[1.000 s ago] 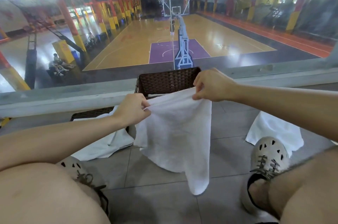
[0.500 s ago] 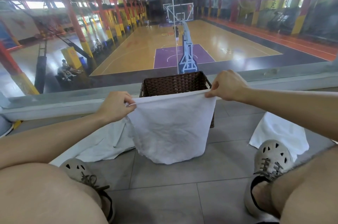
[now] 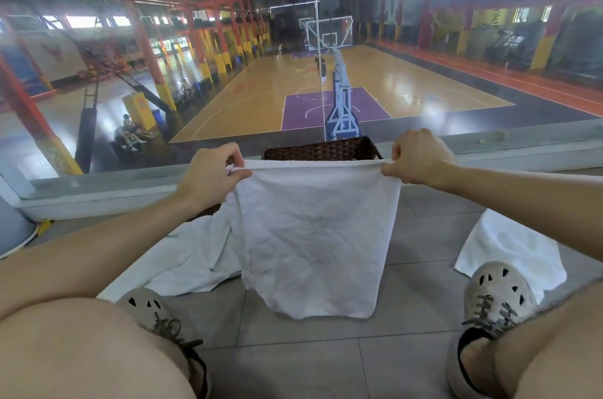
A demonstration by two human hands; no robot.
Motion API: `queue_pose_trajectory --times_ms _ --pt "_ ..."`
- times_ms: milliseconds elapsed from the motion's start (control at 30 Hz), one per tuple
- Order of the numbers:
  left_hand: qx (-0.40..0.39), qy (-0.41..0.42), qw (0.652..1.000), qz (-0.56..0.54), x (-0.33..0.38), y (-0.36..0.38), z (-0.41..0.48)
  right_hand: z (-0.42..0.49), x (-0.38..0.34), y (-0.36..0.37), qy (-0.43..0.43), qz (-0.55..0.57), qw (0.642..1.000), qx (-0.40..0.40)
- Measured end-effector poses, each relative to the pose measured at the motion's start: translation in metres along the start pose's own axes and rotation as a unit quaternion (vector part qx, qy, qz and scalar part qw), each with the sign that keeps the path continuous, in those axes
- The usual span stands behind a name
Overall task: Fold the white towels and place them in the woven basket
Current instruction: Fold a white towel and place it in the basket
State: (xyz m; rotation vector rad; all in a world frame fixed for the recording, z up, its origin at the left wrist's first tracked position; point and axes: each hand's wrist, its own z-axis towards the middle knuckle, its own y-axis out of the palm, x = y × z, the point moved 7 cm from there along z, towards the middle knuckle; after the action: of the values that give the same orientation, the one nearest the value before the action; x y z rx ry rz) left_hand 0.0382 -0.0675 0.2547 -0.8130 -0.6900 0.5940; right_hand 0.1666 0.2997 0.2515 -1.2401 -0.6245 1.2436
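The hanging white cloth towel (image 3: 313, 235) hides all of the dark brown woven basket (image 3: 321, 150) except its top rim. It also covers the right edge of a crumpled white towel (image 3: 195, 255) on the grey tiled floor (image 3: 424, 235). A 3rd white towel (image 3: 509, 248) lies partly behind the right forearm (image 3: 522, 199) and the beige perforated shoe (image 3: 499, 287). The bottom edge cuts off the bare left leg (image 3: 81, 349) and right leg (image 3: 554, 349).

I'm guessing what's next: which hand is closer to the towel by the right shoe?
Right. The right hand is above the floor towel; the left hand is beyond the held towel.
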Motion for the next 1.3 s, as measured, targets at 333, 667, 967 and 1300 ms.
queue_pose_trajectory --times_ms 333,667,967,1300 --pt "-0.051 0.001 0.997 0.061 -0.023 0.009 -0.003 0.002 -0.012 0.022 -0.084 -0.059 0.993 -0.051" --pt "-0.096 -0.025 0.991 0.089 -0.027 0.029 -0.015 -0.006 -0.022 0.048 -0.142 -0.185 0.96 -0.156" --pt "-0.021 0.023 0.999 -0.039 0.032 0.008 -0.004 -0.02 -0.03 0.072 -0.085 -0.116 0.969 -0.2" --pt "-0.001 0.035 0.999 0.03 0.006 -0.016 -0.019 -0.007 -0.128 0.121 -0.16 0.053 0.965 -0.202"
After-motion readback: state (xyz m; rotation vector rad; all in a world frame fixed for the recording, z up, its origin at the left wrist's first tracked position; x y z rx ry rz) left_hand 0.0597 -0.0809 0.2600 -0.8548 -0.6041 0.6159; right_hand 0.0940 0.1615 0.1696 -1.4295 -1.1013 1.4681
